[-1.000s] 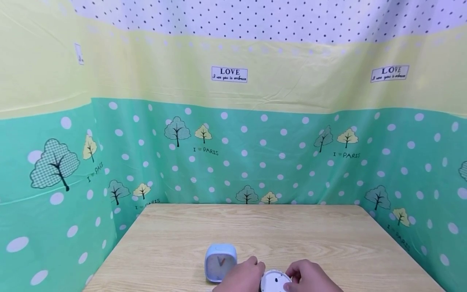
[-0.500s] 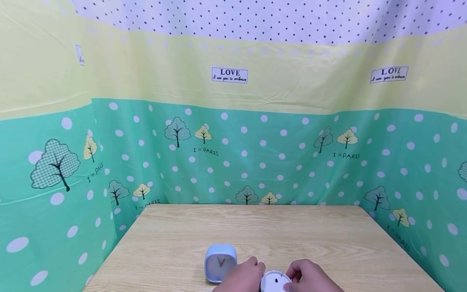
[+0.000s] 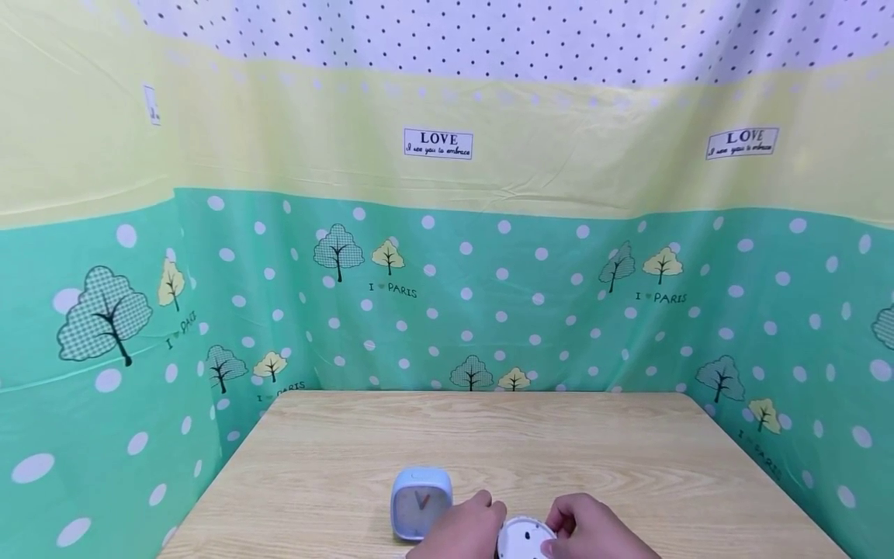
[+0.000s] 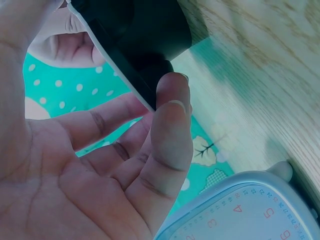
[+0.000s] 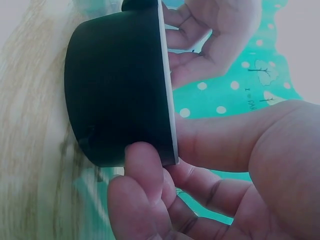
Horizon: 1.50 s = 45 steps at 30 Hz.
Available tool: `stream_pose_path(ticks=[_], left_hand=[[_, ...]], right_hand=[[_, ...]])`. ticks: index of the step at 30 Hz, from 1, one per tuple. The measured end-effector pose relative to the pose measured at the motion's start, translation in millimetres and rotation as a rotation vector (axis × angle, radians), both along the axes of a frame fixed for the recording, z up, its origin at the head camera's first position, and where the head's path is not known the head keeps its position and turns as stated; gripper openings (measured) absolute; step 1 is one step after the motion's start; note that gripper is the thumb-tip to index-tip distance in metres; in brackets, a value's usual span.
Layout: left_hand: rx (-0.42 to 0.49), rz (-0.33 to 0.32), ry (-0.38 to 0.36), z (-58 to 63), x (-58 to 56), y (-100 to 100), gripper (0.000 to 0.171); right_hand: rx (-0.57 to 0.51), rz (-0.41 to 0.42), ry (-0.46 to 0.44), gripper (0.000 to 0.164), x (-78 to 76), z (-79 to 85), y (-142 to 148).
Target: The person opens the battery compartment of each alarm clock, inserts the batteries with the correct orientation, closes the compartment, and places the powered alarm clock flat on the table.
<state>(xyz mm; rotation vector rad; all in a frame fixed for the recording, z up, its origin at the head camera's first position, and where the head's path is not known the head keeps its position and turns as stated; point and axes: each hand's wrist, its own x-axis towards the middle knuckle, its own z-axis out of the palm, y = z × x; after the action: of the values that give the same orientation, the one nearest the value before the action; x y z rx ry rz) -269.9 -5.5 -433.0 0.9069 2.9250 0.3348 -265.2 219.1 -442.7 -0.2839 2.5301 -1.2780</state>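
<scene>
A black round drum-shaped object (image 5: 117, 95) with a white disc face (image 3: 522, 537) is between my two hands, white side up, low in the head view. My right hand (image 3: 594, 529) pinches its right edge, thumb over the white face and fingertips on the black side. On the opposite edge, my left hand (image 3: 466, 531) grips it with curled fingers, fingertips (image 4: 172, 90) against the dark wall in the left wrist view. Just left of that hand stands a light blue alarm clock (image 3: 421, 503), its dial (image 4: 245, 215) partly visible in the left wrist view.
Everything is on a light wood-grain table (image 3: 489, 435). Behind and on both sides hangs a green and yellow curtain (image 3: 475, 310) with trees and dots, close to the table's back edge.
Almost nothing differs: both hands keep their hold on the black drum-shaped object, and the clock stays put. The head view has shifted very slightly.
</scene>
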Motion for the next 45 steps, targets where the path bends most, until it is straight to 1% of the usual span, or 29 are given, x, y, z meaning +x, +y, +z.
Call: stream_pose_path(ticks=[5,11,16,20,21,24,27,29,31,35,37,40,43,45], left_hand=[[0.008,-0.005,-0.017,0.4,-1.7,-1,0.049],[0.011,-0.008,-0.019,0.8,-2.6,-1,0.05],[-0.005,-0.006,-0.007,0.1,-2.3,-1,0.048],[-0.024,-0.011,-0.028,-0.9,-1.7,-3,0.047],[-0.033,-0.019,-0.032,-0.9,-1.1,-4,0.047],[-0.045,-0.049,0.003,-0.7,2.5,-9,0.048],[-0.036,-0.102,0.056,-2.1,5.6,-14,0.049],[-0.012,-0.141,0.068,-3.0,5.8,-17,0.047],[0.013,-0.181,0.072,-3.9,5.8,-20,0.04],[0.044,-0.227,0.096,-4.1,7.3,-22,0.014],[0.052,-0.23,0.091,-2.3,8.8,-23,0.011],[0.05,-0.215,0.089,4.6,11.6,-23,0.012],[0.037,-0.19,0.1,13.7,14.5,-22,0.013],[0.021,-0.178,0.125,19.6,16.3,-21,0.015]], right_hand=[[-0.004,0.005,-0.015,0.021,-0.3,2.5,0],[0.003,0.011,-0.018,0.022,-3.0,2.8,0],[0.005,0.004,-0.027,0.023,-3.6,2.1,0],[-0.019,0.002,-0.034,0.022,-3.0,0.9,-1],[-0.026,0.002,-0.036,0.022,-3.0,0.1,-1],[-0.04,-0.004,-0.039,0.021,-3.5,-2.9,-2],[-0.05,-0.016,-0.056,0.021,-3.9,-5.0,-2],[-0.059,-0.019,-0.069,0.022,-3.8,-5.4,0],[-0.069,-0.019,-0.085,0.023,-4.3,-6.1,2],[-0.097,0.002,-0.11,0.026,-7.0,-9.3,8],[-0.107,0.015,-0.106,0.027,-9.4,-11.2,11],[-0.119,0.018,-0.092,0.029,-11.8,-12.4,14],[-0.114,-0.006,-0.074,0.029,-12.5,-12.2,16],[-0.111,-0.026,-0.07,0.028,-12.5,-12.0,17]])
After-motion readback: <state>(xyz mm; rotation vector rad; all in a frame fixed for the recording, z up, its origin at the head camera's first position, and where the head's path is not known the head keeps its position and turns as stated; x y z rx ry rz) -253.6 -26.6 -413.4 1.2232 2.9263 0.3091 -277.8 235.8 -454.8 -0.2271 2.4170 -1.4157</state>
